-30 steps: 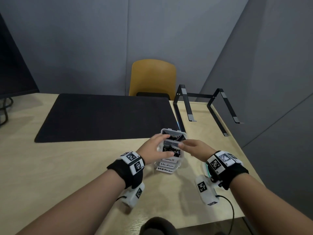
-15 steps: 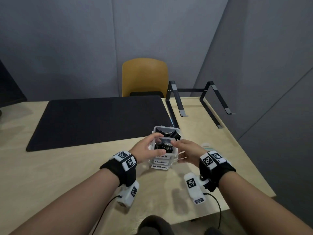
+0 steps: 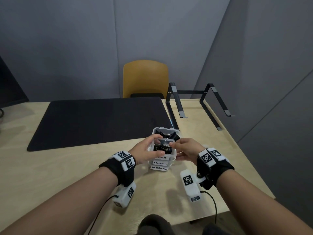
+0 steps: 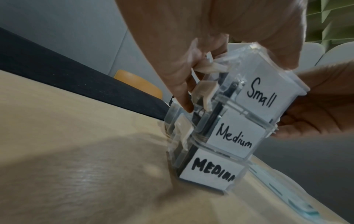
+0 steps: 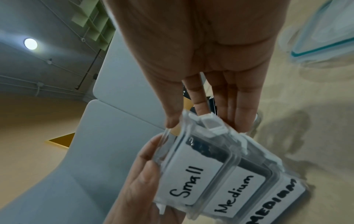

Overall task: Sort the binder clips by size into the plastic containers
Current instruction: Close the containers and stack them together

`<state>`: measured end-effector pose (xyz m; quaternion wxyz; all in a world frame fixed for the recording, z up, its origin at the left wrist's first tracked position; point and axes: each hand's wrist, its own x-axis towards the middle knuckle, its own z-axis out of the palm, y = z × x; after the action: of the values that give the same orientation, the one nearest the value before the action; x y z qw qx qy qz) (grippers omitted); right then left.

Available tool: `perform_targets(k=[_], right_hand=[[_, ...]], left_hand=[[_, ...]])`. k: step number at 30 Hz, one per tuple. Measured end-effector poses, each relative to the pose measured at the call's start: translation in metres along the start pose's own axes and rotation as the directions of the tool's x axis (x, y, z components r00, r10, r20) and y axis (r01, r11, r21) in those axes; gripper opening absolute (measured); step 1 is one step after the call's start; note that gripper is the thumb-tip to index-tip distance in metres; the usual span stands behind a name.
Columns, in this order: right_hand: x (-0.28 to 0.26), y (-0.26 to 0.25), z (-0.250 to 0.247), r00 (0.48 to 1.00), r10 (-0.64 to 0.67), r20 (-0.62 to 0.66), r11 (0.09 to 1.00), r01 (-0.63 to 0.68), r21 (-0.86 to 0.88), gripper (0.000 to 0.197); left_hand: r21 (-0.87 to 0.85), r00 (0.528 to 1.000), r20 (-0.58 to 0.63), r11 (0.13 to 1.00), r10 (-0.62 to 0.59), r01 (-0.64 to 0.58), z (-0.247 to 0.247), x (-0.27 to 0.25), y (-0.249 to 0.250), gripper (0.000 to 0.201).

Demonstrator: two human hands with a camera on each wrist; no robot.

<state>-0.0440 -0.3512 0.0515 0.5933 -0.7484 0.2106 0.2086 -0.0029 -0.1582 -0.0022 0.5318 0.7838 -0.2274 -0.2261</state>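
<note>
Three clear plastic containers stand stacked near the table's right part: "Small" (image 3: 160, 157) (image 4: 262, 94) (image 5: 184, 186) on top, "Medium" (image 3: 160, 163) (image 4: 233, 139) under it, "MEDIUM" (image 3: 159, 168) (image 4: 212, 169) at the bottom. The lidless top one holds small black binder clips (image 3: 162, 147). My left hand (image 3: 144, 151) (image 4: 191, 45) grips its left side, thumb on the near wall. My right hand (image 3: 186, 150) (image 5: 201, 45) pinches its right side, thumb on the rim, fingers along the wall. Behind the stack an open container (image 3: 166, 134) holds larger black clips.
A black desk mat (image 3: 101, 121) covers the far middle of the wooden table. A black laptop stand (image 3: 199, 102) sits at the far right, a yellow chair (image 3: 145, 77) behind the table. A clear lid with a teal seal (image 5: 321, 42) lies right of the stack, near the table's right edge.
The head view has shifted and tipped down a little. Both hands stay on the top container of the stack, and the stack stands in the same place.
</note>
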Motion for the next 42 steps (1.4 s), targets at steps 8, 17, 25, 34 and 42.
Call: perform_targets(k=[8, 17, 25, 34, 42], right_hand=[[0.000, -0.010, -0.003, 0.998, 0.060, -0.029, 0.996, -0.062, -0.062, 0.027], [-0.005, -0.009, 0.000, 0.996, 0.053, -0.066, 0.997, -0.049, 0.062, 0.027], [-0.012, 0.021, -0.006, 0.999, -0.019, -0.035, 0.955, 0.029, 0.296, 0.012], [0.002, 0.057, -0.011, 0.927, -0.181, -0.328, 0.956, 0.087, -0.280, 0.023], [0.027, 0.100, -0.074, 0.820, 0.004, -0.573, 0.624, -0.449, -0.639, 0.033]], left_hand=[[0.031, 1.000, 0.010, 0.999, -0.012, 0.012, 0.000, -0.001, 0.002, 0.057], [0.022, 1.000, 0.021, 1.000, -0.021, 0.021, 0.000, -0.004, 0.004, 0.064], [-0.097, 1.000, -0.011, 0.995, -0.023, 0.022, 0.004, -0.003, 0.000, 0.062], [-0.122, 0.996, -0.084, 0.992, -0.038, 0.028, 0.012, 0.001, -0.003, 0.054], [-0.099, 0.996, -0.085, 0.995, -0.031, 0.022, 0.013, 0.000, 0.002, 0.053]])
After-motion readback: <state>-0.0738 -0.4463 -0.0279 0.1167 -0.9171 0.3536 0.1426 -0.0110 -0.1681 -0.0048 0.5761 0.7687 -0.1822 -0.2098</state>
